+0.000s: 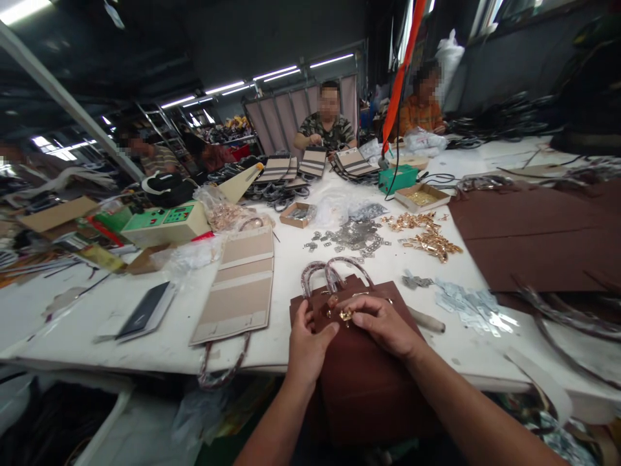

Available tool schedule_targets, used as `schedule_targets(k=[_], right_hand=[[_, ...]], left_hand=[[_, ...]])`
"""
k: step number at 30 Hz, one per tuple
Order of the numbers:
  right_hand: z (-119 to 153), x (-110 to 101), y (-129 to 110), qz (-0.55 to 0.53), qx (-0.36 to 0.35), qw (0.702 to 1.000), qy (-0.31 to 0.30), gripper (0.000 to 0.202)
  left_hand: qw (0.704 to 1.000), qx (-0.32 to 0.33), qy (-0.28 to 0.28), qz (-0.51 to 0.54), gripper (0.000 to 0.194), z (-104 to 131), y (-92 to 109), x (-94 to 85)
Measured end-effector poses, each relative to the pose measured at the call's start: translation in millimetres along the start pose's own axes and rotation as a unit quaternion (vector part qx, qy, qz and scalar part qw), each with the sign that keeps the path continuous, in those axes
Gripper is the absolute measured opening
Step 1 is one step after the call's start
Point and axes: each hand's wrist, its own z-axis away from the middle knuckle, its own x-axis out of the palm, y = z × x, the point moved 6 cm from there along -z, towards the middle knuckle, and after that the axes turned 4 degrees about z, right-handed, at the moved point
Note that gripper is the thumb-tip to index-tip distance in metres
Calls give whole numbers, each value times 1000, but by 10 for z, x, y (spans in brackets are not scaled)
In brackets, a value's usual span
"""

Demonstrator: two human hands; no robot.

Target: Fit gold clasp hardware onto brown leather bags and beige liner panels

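A dark brown handbag (369,375) lies at the table's front edge, its plastic-wrapped handles (315,275) pointing away from me. My right hand (383,323) pinches a small gold metal clasp (346,315) against the upper part of the bag. Resting on the bag's left upper side, my left hand (310,340) has its thumb and fingers apart, near the clasp. I cannot make out anything held in it. More gold fittings show on the bag around the fingers.
Gold fittings (429,244) and grey metal plates (356,236) lie in heaps beyond the bag. Silvery strips (473,304) are at right, near stacked brown bag pieces (524,233). A beige panel (237,285) and dark notebook (145,312) lie left. Co-workers sit across the table.
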Motion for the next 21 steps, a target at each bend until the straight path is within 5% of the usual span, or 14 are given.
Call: schedule_targets(k=[3,6,11,16,21], right_hand=[[5,-16,-24,14,-6,999,-32,35],[20,-163,-135,100,-15,995,3,33],[106,-518,-387,286,-59,951,103,21],[137,-732,-495,382,-47,919,86,20],[70,-755,-579,462,-58,884,36,23]], left_hand=[[998,2,-52,-37,69,-118,71,143],[996,-6,-70,-49,46,-217,93,238],[992,-74,-61,79,42,-273,28,347],[928,-248,-152,232,32,-263,-59,504],[909,-274,-198,245,33,-326,-98,488]])
